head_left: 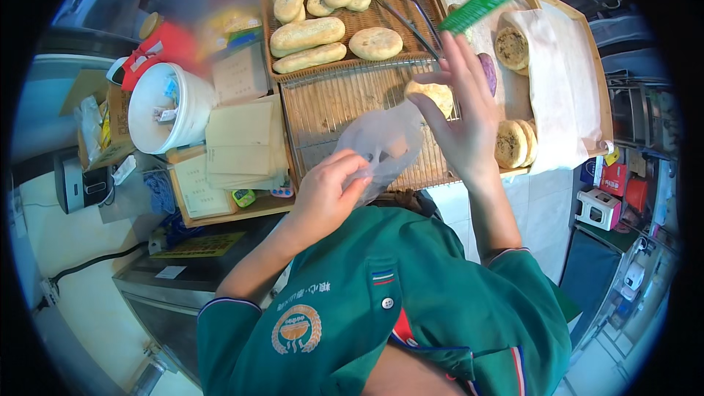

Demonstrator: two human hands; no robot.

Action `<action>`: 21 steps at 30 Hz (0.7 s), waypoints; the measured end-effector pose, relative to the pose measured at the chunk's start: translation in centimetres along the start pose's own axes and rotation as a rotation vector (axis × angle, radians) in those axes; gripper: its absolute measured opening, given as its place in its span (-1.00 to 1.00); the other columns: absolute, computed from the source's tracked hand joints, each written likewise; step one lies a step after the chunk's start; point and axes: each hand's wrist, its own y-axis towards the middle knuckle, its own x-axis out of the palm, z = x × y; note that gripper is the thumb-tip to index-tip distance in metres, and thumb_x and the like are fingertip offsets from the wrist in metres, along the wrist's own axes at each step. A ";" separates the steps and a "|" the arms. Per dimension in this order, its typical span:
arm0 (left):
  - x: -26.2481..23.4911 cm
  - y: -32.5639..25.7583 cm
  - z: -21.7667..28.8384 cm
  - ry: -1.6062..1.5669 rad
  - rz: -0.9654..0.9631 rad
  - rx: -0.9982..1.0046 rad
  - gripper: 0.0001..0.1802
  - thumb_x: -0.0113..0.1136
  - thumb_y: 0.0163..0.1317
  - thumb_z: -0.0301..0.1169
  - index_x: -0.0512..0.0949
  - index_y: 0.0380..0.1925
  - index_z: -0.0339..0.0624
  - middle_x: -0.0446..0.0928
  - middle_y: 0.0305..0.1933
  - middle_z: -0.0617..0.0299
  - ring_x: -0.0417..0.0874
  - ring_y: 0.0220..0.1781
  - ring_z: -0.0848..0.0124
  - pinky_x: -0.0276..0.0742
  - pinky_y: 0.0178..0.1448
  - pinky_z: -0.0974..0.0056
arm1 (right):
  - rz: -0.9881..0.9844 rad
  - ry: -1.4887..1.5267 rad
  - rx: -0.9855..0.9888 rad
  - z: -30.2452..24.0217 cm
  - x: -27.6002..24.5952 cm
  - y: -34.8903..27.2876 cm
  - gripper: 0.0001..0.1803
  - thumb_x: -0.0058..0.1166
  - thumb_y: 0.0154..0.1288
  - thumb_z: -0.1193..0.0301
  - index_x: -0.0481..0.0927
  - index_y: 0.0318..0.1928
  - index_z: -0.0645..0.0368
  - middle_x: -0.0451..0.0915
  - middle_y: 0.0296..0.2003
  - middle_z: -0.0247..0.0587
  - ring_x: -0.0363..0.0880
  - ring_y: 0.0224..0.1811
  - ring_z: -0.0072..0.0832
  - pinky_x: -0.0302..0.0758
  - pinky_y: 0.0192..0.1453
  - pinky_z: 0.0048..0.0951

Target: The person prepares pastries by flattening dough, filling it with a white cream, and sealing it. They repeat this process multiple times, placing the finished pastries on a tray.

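Pinching the translucent plastic bag [383,136] between thumb and fingers, the left grip [331,185] held it above the near part of the wire rack [308,99]. The right grip [473,121] was spread, with nothing visible in the palm, close to a round flatbread [433,95] on the rack; contact between its fingertips and the green strip [475,9] could not be determined. A tan patch showed through the film, whether inside or beneath it being unclear.

The step in hand was judged to be handling the bag. Good practice called for a light pinch on one edge, leaving the opposite layer free so that the mouth could part; a tight bunch risked closing or tearing the film. Bare fingertips were best kept off the bread, and the film clear of the rack wires, where it might have snagged.

Markings: the green strip carried pale printed characters. The paper packets [246,136] bore print too faint to read. The green uniform [455,286] displayed a round orange-and-white emblem [297,328] beneath pale lettering.
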 end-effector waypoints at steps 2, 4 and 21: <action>-0.3 -0.1 -0.9 -0.208 0.000 0.021 -0.73 0.07 0.36 -0.52 0.44 0.05 -0.26 0.55 -0.06 0.21 0.52 0.03 0.51 0.39 0.14 0.43 | -0.093 0.044 -0.087 -0.4 -1.0 -1.2 -0.10 0.37 -0.02 0.55 0.27 0.38 0.14 0.24 0.37 0.03 0.38 0.33 -0.17 0.30 0.41 -0.12; 0.3 0.2 -1.2 -0.459 0.006 0.046 -0.75 0.05 0.35 -0.55 0.43 0.02 -0.31 0.55 -0.11 0.21 0.53 -0.02 0.52 0.40 0.12 0.41 | -0.240 0.028 -0.191 -0.4 -1.5 -2.6 -0.09 0.38 -0.05 0.55 0.27 0.37 0.18 0.24 0.37 0.03 0.45 0.26 -0.19 0.24 0.44 -0.09; -1.0 -1.2 1.3 0.444 0.446 0.167 -0.67 0.32 0.02 -0.45 0.50 -0.18 -0.24 0.49 -0.34 0.13 0.44 -0.20 0.15 0.33 0.04 0.06 | -0.562 -0.065 -0.536 1.6 4.3 2.1 -0.10 0.21 -0.15 0.67 0.27 0.35 0.20 0.33 0.30 -0.07 0.34 0.33 -0.13 0.10 0.51 0.08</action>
